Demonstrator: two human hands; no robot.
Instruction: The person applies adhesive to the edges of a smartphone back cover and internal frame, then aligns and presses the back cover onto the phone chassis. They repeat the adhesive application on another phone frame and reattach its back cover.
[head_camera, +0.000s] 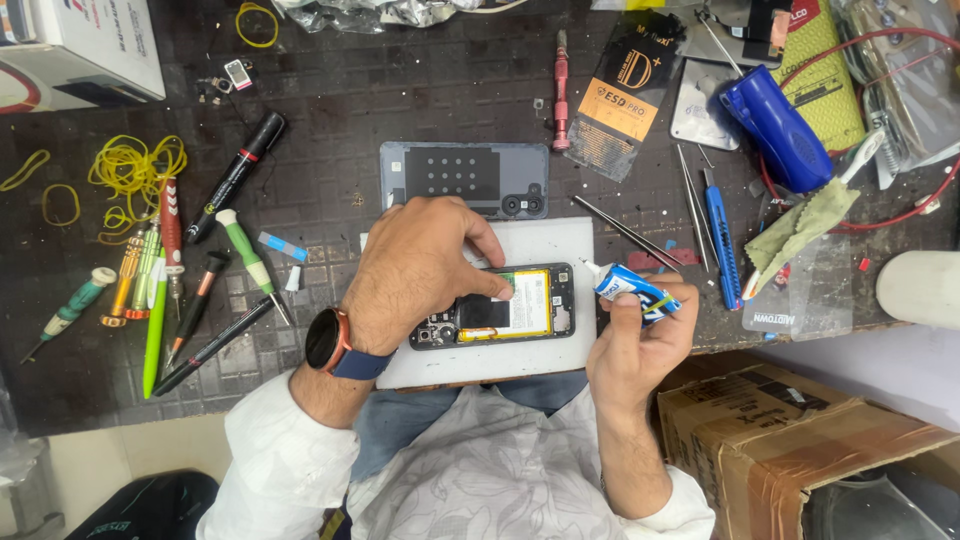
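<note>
Resting on a white work pad (560, 245) at the near edge of the table (340, 110) — an opened smartphone (500, 308), back removed, battery exposed. Left hand (415, 270): smartwatch at wrist, fingers pressed down on the phone's battery area, grip not closed around anything. Right hand (635, 340): grip clamped on a small blue-and-white glue tube (630, 285), nozzle pointing toward the phone's right end. Detached grey back cover (465, 175) lies just beyond the pad. Screwdrivers (160, 270) and yellow rubber bands (130, 170) — far left.
</note>
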